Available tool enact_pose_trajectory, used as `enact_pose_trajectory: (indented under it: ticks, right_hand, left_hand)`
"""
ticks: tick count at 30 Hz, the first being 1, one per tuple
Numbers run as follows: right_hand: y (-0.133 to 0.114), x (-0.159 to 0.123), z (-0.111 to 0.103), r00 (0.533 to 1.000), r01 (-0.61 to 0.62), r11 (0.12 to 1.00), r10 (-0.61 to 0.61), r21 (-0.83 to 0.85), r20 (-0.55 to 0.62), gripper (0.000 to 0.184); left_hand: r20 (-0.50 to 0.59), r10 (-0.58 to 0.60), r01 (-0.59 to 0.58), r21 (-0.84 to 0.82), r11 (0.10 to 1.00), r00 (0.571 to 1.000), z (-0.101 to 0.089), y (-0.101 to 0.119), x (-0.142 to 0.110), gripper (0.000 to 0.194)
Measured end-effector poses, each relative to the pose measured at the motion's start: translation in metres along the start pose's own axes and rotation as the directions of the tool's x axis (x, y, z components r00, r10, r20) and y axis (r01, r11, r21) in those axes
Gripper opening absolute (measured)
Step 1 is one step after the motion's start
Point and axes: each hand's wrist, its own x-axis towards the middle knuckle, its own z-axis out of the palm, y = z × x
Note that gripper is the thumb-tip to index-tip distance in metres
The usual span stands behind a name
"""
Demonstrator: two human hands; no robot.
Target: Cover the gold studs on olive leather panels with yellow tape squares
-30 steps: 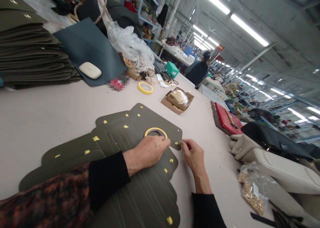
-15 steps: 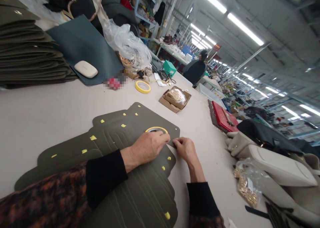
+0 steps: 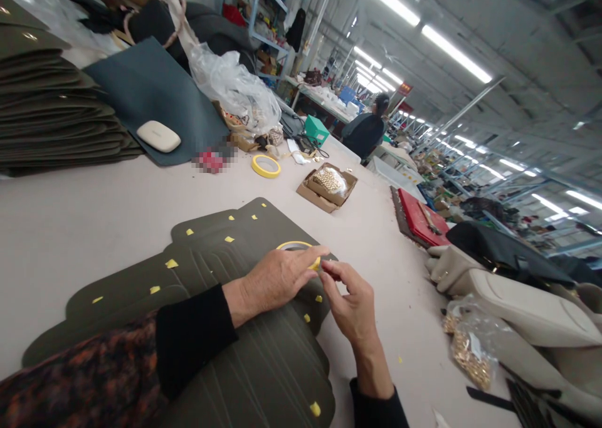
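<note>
Dark olive panels (image 3: 244, 365) with rounded corners lie overlapped on the table, dotted with small yellow tape pieces (image 3: 172, 264). Over their upper right part, my left hand (image 3: 275, 281) is closed on a roll of yellow tape (image 3: 295, 245), whose far rim shows above my fingers. My right hand (image 3: 350, 293) meets it at the roll's near right edge, thumb and forefinger pinched at the yellow tape. How much tape lies between those fingertips is too small to tell.
Another yellow tape roll (image 3: 266, 166) and a cardboard box of gold-coloured hardware (image 3: 329, 185) lie farther back. A stack of olive panels (image 3: 61, 114) stands left. On the right are a red board (image 3: 418, 215), pale bag pieces (image 3: 522, 302) and a bag of gold parts (image 3: 473, 353).
My right hand has left the panel's edge and risen to the tape roll. My left hand has turned the roll up slightly, its fingers now stretched along it.
</note>
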Motion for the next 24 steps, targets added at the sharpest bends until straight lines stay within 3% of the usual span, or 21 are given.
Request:
enact_pose_trajectory:
  ticks: [4,9,13,17,20,24]
  right_hand:
    - [-0.001,0.001,0.009,0.996,0.087,0.988,-0.088,-0.125,-0.003,0.015]
    - [0.006,-0.004,0.015,0.985,0.130,0.950,-0.157,-0.284,-0.074,0.013]
    - [0.001,-0.007,0.015,0.987,0.107,0.955,-0.136,-0.278,-0.084,0.013]
    - [-0.011,-0.005,0.017,0.979,-0.190,0.981,0.188,-0.025,-0.082,0.013]
    - [-0.009,0.000,0.018,0.906,-0.402,0.890,0.421,0.215,-0.049,0.015]
    - [0.024,0.006,0.011,0.765,-0.584,0.729,0.642,0.357,-0.060,0.022]
  left_hand:
    - [0.027,-0.031,0.030,0.027,0.999,0.999,0.000,0.001,-0.001,0.028]
    - [0.083,0.012,-0.017,0.065,0.998,0.996,0.001,0.001,-0.001,0.012]
    - [0.098,0.005,-0.020,0.150,0.988,0.995,0.000,0.001,0.000,0.010]
    - [0.084,0.014,-0.034,0.241,0.970,0.996,-0.002,0.005,0.000,0.013]
    - [0.021,0.054,-0.058,0.275,0.960,0.998,-0.004,0.009,0.000,0.015]
    - [-0.053,0.079,-0.063,0.260,0.964,0.995,-0.004,0.011,0.000,0.020]
